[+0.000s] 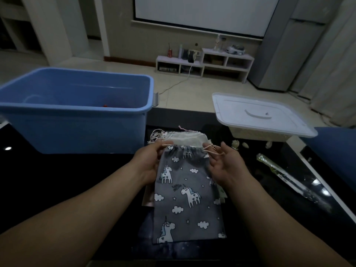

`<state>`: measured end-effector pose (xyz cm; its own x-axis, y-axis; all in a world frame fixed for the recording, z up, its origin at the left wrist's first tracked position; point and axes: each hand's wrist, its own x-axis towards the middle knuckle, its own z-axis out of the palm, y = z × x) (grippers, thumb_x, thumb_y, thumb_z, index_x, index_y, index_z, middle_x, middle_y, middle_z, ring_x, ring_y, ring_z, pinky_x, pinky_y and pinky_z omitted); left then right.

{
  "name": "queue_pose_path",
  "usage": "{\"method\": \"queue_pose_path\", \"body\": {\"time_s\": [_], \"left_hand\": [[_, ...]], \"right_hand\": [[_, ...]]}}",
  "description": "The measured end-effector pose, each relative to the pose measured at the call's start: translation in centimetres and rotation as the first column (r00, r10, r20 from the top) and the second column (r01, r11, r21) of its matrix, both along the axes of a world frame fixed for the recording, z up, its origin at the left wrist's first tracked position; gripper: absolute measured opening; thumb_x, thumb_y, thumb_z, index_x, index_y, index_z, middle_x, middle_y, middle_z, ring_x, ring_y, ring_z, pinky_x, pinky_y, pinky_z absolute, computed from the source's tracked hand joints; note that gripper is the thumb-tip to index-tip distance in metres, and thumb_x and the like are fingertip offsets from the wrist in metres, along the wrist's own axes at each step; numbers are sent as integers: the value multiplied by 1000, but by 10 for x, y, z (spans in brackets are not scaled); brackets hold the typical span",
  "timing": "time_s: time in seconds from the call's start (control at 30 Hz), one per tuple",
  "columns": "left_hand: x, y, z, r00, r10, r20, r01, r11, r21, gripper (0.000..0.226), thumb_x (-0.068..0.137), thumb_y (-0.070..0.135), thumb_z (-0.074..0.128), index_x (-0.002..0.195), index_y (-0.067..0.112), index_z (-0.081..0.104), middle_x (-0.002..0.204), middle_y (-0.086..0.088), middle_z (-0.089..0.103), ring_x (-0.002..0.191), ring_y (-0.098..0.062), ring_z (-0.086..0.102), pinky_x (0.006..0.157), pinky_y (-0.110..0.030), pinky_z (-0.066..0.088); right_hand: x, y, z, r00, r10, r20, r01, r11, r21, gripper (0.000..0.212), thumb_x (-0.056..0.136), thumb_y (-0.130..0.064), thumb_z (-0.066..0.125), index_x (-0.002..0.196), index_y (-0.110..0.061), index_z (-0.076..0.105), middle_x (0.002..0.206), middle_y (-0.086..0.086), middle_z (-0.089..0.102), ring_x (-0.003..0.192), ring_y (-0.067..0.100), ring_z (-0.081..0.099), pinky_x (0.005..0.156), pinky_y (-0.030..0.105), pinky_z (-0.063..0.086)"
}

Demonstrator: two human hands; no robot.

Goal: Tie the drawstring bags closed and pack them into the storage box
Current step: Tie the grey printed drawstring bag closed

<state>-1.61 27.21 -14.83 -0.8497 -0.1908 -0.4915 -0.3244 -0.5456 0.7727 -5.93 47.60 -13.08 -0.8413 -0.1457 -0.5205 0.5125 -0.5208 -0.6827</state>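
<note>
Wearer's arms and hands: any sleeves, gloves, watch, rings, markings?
Nothing worn that shows. The left forearm and right forearm are bare to the frame edge, with no sleeve cuffs in view. The left hand and right hand are ungloved, with no watch, band or ring visible. The dim light could hide small markings.

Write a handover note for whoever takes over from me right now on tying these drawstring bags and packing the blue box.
Left hand pinches the top left corner of the unicorn bag.
Right hand is at the top right by the cords; its grip is unclear.
The bag lies on a stack of other bags on the table.
The blue storage box stands to the left, open; no bags show inside from here.
Done: no knot visible yet.
Left: tie this bag, pack it, then the rest.
</note>
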Motion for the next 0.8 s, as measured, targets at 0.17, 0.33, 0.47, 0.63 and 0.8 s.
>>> {"method": "queue_pose_path", "body": {"time_s": [0.17, 0.33, 0.47, 0.63, 0.8], "left_hand": [[2, 3, 0, 1000, -11, 4, 11, 999, 30, 42, 111, 37, 41, 110, 10, 73, 108, -22, 75, 87, -33, 73, 73, -41, 62], [1, 2, 4, 998, -56, 9, 55, 998, 26, 41, 111, 36, 42, 109, 10, 73, 109, -23, 75, 92, -35, 72, 87, -47, 59], [0, 1, 3, 998, -64, 13, 63, 997, 36, 39, 110, 34, 43, 106, 10, 74, 106, -15, 78, 93, -30, 74, 84, -43, 59], [0, -7, -5, 996, 92, -12, -89, 981, 170, 39, 111, 27, 39, 78, 13, 55, 97, -16, 77, 96, -29, 75, 104, -50, 52], [3, 8, 4, 987, 106, -122, -90, 988, 129, 49, 110, 27, 41, 61, 20, 36, 49, 2, 27, 43, -17, 35, 70, -38, 53]], "right_hand": [[12, -11, 8, 984, 175, -33, -175, 984, 24, 52, 103, -40, 60, 136, -1, 55, 127, 13, 68, 96, 30, 73, 57, 34, 61], [11, -14, 11, 982, 186, -39, -184, 982, 41, 28, 107, -27, 55, 104, -4, 71, 95, 13, 73, 83, 27, 73, 66, 38, 62], [-7, -9, 13, 994, -108, 3, 107, 977, -187, 20, 111, -15, 39, 104, -10, 57, 55, -1, 44, 49, 11, 50, 61, 27, 41], [-16, 15, 11, 944, -324, 58, 328, 918, -223, 28, 104, -4, 31, 84, -11, 50, 70, 2, 61, 39, 9, 39, 45, 20, 40], [-13, 22, 6, 969, -244, 20, 245, 963, -108, 21, 96, -12, 34, 83, -20, 49, 41, -9, 44, 25, 7, 22, 34, 12, 21]]}}
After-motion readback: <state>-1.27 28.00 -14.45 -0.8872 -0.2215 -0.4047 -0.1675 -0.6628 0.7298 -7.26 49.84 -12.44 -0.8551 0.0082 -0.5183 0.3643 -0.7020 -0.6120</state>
